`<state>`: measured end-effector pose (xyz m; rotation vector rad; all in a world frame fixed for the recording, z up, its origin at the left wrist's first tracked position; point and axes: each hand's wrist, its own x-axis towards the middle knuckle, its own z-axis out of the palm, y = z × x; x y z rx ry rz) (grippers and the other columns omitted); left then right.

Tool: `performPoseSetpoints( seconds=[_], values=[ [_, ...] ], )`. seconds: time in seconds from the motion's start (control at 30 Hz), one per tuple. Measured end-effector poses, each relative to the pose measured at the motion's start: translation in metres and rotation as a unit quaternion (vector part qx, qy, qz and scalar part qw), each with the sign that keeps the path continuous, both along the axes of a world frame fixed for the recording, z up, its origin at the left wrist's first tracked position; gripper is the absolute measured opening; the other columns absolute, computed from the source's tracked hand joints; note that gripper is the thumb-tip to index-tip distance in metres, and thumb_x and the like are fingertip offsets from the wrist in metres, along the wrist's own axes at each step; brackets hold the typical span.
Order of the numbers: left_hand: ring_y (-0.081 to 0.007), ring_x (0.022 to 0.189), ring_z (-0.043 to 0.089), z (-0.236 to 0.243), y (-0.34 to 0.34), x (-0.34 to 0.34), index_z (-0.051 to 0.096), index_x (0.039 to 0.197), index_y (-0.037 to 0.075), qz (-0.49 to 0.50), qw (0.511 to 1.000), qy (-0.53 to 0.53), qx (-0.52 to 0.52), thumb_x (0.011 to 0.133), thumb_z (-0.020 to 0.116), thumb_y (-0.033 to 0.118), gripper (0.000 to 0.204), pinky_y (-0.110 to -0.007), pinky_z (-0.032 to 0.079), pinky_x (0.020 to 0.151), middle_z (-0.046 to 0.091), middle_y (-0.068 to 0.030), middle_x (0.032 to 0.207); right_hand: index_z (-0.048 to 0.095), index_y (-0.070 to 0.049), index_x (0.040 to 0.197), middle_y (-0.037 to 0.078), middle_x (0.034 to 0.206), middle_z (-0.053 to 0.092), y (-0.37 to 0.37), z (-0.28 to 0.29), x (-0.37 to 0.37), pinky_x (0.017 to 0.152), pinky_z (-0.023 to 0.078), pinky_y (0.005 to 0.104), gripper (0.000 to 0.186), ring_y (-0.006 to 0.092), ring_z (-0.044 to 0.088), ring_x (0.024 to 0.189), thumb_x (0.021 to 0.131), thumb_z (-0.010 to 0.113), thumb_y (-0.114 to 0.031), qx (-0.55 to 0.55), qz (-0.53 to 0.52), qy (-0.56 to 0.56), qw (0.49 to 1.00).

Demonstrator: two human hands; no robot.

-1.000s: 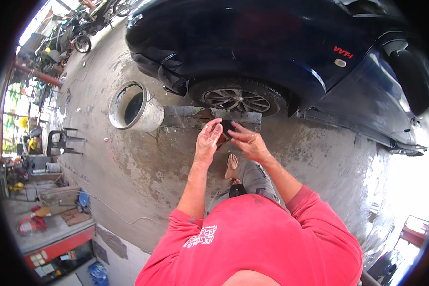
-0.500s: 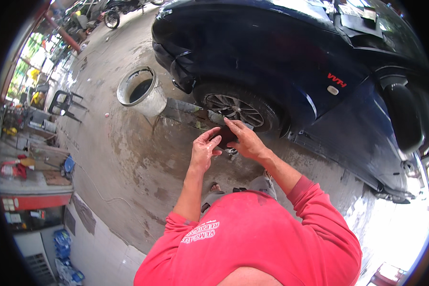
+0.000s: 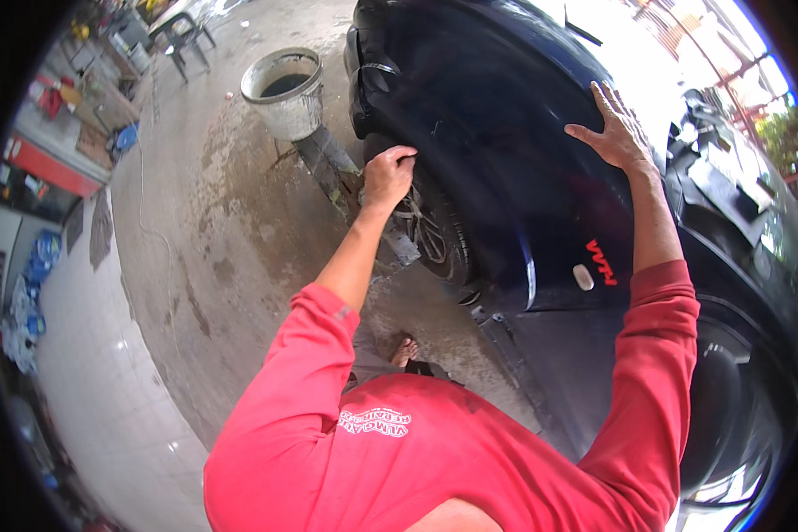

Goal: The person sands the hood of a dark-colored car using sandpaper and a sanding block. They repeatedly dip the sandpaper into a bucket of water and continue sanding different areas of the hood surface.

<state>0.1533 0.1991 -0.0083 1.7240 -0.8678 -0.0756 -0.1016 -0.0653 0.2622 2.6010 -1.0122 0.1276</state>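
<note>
My right hand (image 3: 614, 133) lies with fingers spread on the upper side of a dark blue car (image 3: 505, 151), where the bright bonnet begins. Over the front wheel (image 3: 430, 230), my left hand (image 3: 388, 180) is closed, its fingertips curled toward the fender's edge. A dark sliver shows at those fingertips, but I cannot make out what it is. Whether the left fingers touch the car's paint is also unclear.
A whitish bucket (image 3: 290, 111) with dark liquid stands by the car's front, close to a flat plank (image 3: 324, 164) on the wet floor. Farther left are a dark plastic chair (image 3: 182, 40) and a thin cord (image 3: 164, 253). Black sheets (image 3: 723, 177) lie by the windscreen.
My hands were together in front of me with a flat dark piece between them. They have parted: the right reached onto the car, the left moved forward above the wheel. My view has turned.
</note>
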Motion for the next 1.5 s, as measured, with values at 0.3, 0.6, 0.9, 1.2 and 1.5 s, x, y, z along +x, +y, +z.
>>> performPoseSetpoints(
  seconds=[0.3, 0.6, 0.9, 1.2, 1.5],
  values=[
    [-0.0549, 0.163, 0.008, -0.030, -0.092, -0.190, 0.010, 0.165, -0.016, -0.016, 0.998, 0.026, 0.059, 0.109, 0.052, 0.054, 0.099, -0.055, 0.021, 0.133, 0.006, -0.0437, 0.172, 0.034, -0.025, 0.171, 0.008, 0.179, 0.028, -0.043, 0.004, -0.001, 0.135, 0.022, 0.0516, 0.124, 0.0293, 0.021, 0.166, 0.073, 0.069, -0.094, 0.041, 0.040, 0.016, 0.998],
    [-0.0512, 0.164, 0.005, -0.002, -0.087, -0.176, 0.008, 0.164, -0.018, -0.051, 0.985, 0.069, 0.148, 0.106, 0.046, 0.068, 0.111, -0.049, 0.016, 0.135, 0.003, -0.0412, 0.173, 0.038, -0.027, 0.170, 0.010, 0.177, 0.033, -0.045, -0.015, -0.002, 0.134, 0.024, 0.0521, 0.122, 0.0300, 0.028, 0.164, 0.073, 0.062, -0.098, -0.033, 0.069, -0.026, 0.997],
    [-0.0439, 0.167, 0.007, 0.014, -0.104, -0.134, 0.011, 0.167, -0.014, 0.027, 0.989, 0.082, 0.122, 0.103, 0.049, 0.073, 0.114, -0.053, 0.025, 0.132, 0.008, -0.0356, 0.176, 0.037, -0.024, 0.170, 0.011, 0.177, 0.033, -0.037, -0.010, 0.000, 0.134, 0.022, 0.0526, 0.120, 0.0300, 0.028, 0.164, 0.076, 0.063, -0.095, -0.017, 0.053, -0.012, 0.998],
    [-0.0421, 0.167, 0.007, 0.000, -0.119, -0.107, 0.011, 0.166, -0.015, 0.057, 0.992, 0.041, 0.102, 0.104, 0.048, 0.072, 0.113, -0.054, 0.032, 0.129, 0.007, -0.0345, 0.176, 0.038, -0.025, 0.170, 0.011, 0.176, 0.034, -0.041, -0.011, 0.002, 0.135, 0.021, 0.0517, 0.120, 0.0293, 0.028, 0.164, 0.076, 0.061, -0.096, -0.025, 0.060, -0.021, 0.998],
    [-0.0465, 0.166, 0.003, -0.048, -0.065, -0.191, 0.002, 0.170, -0.005, -0.153, 0.984, -0.030, 0.091, 0.106, 0.051, 0.064, 0.106, -0.052, 0.014, 0.135, 0.002, -0.0308, 0.178, 0.038, -0.024, 0.170, 0.010, 0.177, 0.033, -0.042, -0.010, 0.001, 0.135, 0.022, 0.0506, 0.120, 0.0292, 0.027, 0.165, 0.076, 0.063, -0.095, -0.017, 0.049, -0.009, 0.999]
  ],
)
